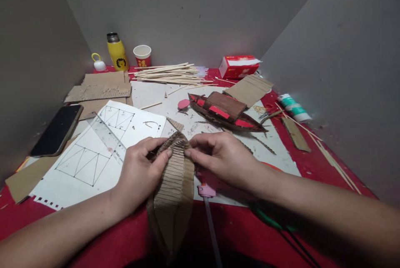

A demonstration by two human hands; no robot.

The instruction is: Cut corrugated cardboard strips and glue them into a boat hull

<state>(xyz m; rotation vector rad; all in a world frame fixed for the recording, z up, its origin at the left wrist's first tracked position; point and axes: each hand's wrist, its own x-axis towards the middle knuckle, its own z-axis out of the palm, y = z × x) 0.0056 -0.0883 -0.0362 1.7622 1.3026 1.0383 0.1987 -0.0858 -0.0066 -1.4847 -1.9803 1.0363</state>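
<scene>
Between both hands is a small cardboard boat (171,182), its pointed far end tipped up and its ribbed inside facing me. My left hand (142,168) grips the left rim near that far end, thumb on the inside. Thumb and fingers of my right hand (218,155) pinch the right rim close to the tip. Below my right hand lies a pink hot glue gun (206,189), partly covered, with a clear glue stick (212,230) sticking out towards me. Beyond the hands rests a finished-looking brown model boat (226,111) with red panels and a curved roof.
Sheets with truss drawings (84,164) and a clear ruler (108,136) lie left, beside a phone (58,130). Behind are wooden sticks (168,74), a yellow bottle (118,53), a paper cup (142,55) and a tissue pack (239,66). Cardboard pieces (100,93) and a green-white roll (293,107) flank them.
</scene>
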